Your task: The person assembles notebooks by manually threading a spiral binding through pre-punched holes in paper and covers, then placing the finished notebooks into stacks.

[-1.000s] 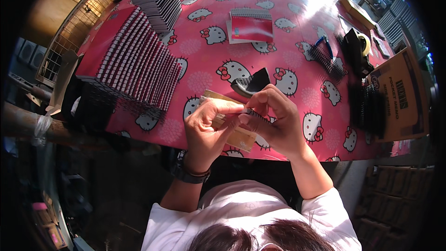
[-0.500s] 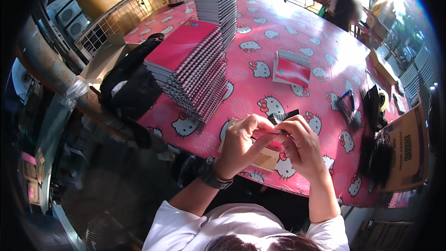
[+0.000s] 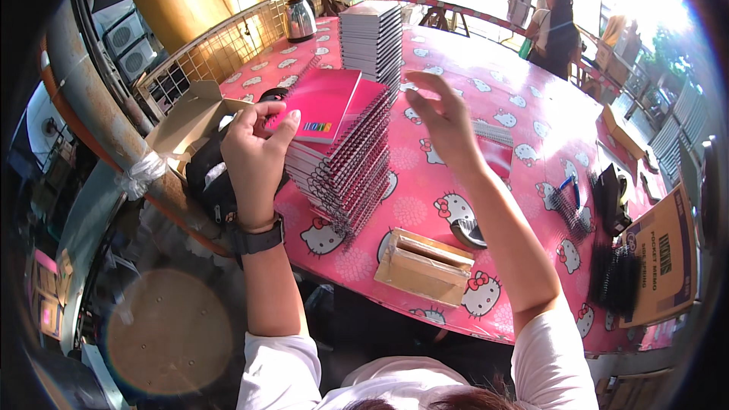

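My left hand (image 3: 257, 153) pinches a small pink spiral notebook (image 3: 325, 99) between thumb and fingers. That notebook lies slightly askew over the top of a tall stack of pink spiral notebooks (image 3: 345, 182). Farther off to the right, my right hand (image 3: 444, 118) is raised above the table, fingers apart, with nothing in it. Behind the pink stack rises a stack of grey-edged notebooks (image 3: 370, 42). Close to me sits a slotted wooden holder (image 3: 422, 269), with a dark curved object (image 3: 468, 233) beside it. My right forearm partly covers a few loose notebooks (image 3: 497, 156).
A pink patterned cloth covers the table (image 3: 410, 182). On the right are black spiral coils (image 3: 613, 281), blue-handled pliers (image 3: 569, 186) and a cardboard box (image 3: 659, 258). A black bag (image 3: 216, 175) and an opened carton (image 3: 190, 125) lie left; a kettle (image 3: 300, 19) stands far back.
My hands have parted from above the wooden holder. The left has moved to the pink stack with a notebook; the right has swung up and away, its fingers now apart.
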A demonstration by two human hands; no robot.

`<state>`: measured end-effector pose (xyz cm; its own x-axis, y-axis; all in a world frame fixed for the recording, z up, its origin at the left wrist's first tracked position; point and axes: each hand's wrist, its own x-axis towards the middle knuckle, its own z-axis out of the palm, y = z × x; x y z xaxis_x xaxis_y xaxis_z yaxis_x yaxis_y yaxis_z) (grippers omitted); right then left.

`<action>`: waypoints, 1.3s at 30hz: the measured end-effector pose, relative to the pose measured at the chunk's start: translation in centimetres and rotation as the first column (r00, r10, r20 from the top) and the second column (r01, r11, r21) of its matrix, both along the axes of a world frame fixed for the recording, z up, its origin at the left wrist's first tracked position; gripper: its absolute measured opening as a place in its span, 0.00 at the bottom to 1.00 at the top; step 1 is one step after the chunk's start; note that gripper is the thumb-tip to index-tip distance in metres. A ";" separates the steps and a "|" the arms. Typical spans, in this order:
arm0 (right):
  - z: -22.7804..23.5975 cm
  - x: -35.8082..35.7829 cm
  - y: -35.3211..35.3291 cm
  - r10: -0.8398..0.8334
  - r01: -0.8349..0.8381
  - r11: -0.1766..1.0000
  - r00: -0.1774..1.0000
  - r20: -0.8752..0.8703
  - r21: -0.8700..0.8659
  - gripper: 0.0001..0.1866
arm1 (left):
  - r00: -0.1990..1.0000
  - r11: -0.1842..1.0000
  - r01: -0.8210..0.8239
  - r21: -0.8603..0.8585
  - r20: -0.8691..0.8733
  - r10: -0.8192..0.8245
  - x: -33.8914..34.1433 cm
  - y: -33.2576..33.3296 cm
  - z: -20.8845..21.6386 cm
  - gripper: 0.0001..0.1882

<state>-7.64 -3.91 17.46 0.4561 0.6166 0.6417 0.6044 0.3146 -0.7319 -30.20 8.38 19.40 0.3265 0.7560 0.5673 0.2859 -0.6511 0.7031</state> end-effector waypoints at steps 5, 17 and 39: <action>-0.8 -1.0 6.2 0.131 -0.097 0.983 0.965 -0.225 0.156 0.21 | 0.886 0.973 0.230 -0.006 0.416 -0.207 1.6 1.2 -2.6 0.18; -1.7 -2.5 8.4 0.033 0.016 0.978 0.973 -0.228 0.210 0.08 | 0.750 0.972 0.229 0.052 0.627 -0.211 4.1 0.1 -4.0 0.20; -18.6 15.5 -12.6 -0.741 0.734 0.540 0.647 0.180 -0.411 0.26 | 0.692 0.675 0.707 -0.211 0.007 -0.722 17.7 -8.7 -10.3 0.20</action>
